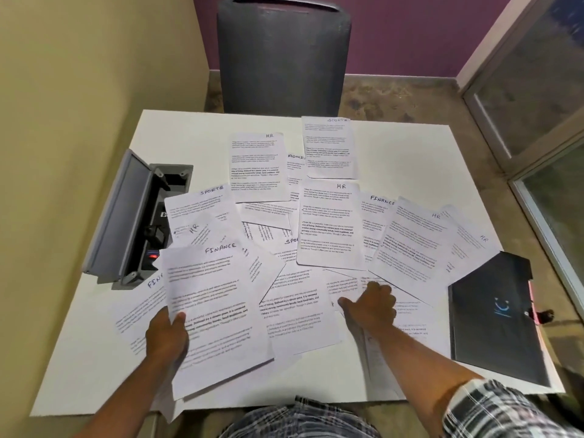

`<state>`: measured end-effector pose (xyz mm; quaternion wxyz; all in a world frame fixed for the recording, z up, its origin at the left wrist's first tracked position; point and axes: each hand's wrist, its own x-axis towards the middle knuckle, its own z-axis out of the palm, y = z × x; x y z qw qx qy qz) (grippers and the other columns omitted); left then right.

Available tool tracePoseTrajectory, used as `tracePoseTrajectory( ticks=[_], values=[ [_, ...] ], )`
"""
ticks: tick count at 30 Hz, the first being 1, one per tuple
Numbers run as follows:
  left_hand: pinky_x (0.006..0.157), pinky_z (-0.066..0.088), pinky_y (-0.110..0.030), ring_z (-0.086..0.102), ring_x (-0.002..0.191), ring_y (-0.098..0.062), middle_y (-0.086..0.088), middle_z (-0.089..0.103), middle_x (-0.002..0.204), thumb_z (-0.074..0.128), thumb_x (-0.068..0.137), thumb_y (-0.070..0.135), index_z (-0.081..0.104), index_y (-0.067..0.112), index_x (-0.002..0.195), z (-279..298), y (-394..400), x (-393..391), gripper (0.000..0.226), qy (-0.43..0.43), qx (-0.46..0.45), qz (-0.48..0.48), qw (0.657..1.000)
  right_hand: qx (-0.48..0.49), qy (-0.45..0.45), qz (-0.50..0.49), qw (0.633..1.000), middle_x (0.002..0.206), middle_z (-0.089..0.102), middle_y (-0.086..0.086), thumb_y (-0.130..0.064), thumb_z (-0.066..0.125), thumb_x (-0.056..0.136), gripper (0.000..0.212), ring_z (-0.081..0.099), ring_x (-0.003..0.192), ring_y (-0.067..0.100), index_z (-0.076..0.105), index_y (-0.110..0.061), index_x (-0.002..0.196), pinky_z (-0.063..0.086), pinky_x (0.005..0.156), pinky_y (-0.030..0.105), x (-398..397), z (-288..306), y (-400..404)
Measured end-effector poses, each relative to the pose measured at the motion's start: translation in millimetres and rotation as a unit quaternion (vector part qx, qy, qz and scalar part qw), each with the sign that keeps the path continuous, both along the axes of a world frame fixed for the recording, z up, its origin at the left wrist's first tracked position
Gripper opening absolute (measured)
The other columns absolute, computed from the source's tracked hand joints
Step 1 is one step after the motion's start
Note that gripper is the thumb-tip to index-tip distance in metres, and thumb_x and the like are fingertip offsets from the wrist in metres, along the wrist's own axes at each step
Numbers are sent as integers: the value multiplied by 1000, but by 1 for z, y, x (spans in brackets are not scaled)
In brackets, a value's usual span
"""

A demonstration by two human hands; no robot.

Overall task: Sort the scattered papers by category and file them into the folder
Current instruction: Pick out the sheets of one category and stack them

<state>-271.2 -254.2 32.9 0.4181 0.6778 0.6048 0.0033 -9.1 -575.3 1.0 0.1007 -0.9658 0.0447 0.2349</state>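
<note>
Several printed sheets lie scattered and overlapping on the white table (404,147), headed by hand HR (330,226), SPORTS (328,147), FINANCE and ADMIN. My left hand (166,335) grips the left edge of a FINANCE sheet (215,308), thumb on top, and holds it tilted above the pile. My right hand (371,306) rests on a sheet (407,314) near the front right, its fingers curled down onto the paper; whether it pinches the sheet is unclear. A dark folder (496,320) lies shut at the table's right front corner.
A grey power box (132,216) with its lid raised is set into the table at the left. A dark chair (282,55) stands behind the far edge. A wall runs close along the left, glass panels on the right.
</note>
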Motion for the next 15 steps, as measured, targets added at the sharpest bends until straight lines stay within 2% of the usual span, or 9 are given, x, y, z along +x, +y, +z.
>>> tracePoseTrajectory(
  ticks=[3,6,10,13,15],
  values=[
    [90,48,-46,60,105,-41,-23,65,115,52,101,16,60,1,123,-3,-8,4,27,0,-16,5,1000,-17,-4,54,998,142,37,8,-68,76,70,92,38,131,33,44,-18,141,44,102,47,-12,-7,-2],
    [82,47,-43,60,93,-37,-21,67,107,51,102,16,61,2,115,-3,-15,10,22,-1,-20,-9,1000,5,-26,117,993,153,30,4,-61,70,81,83,30,138,31,41,-22,147,41,106,46,-31,-13,-1],
    [76,45,-39,60,90,-37,-17,65,101,51,102,15,59,3,112,-1,-24,21,18,-2,-20,-20,1000,56,-40,203,977,152,38,-1,-54,64,84,65,37,137,27,50,-28,143,42,104,46,-53,-20,-9],
    [72,48,-40,62,85,-39,-22,67,96,52,102,17,62,1,110,-6,-31,29,21,-1,-28,-43,999,29,-79,135,987,153,37,-2,-52,65,85,66,34,141,25,47,-28,144,38,109,47,-48,-17,-28],
    [77,49,-45,63,89,-42,-25,68,98,52,101,17,62,1,109,-8,-36,35,21,8,-23,-60,998,-11,-50,47,998,165,19,5,-58,57,91,79,15,152,28,29,-24,156,27,119,49,-40,-17,-48]
  ],
)
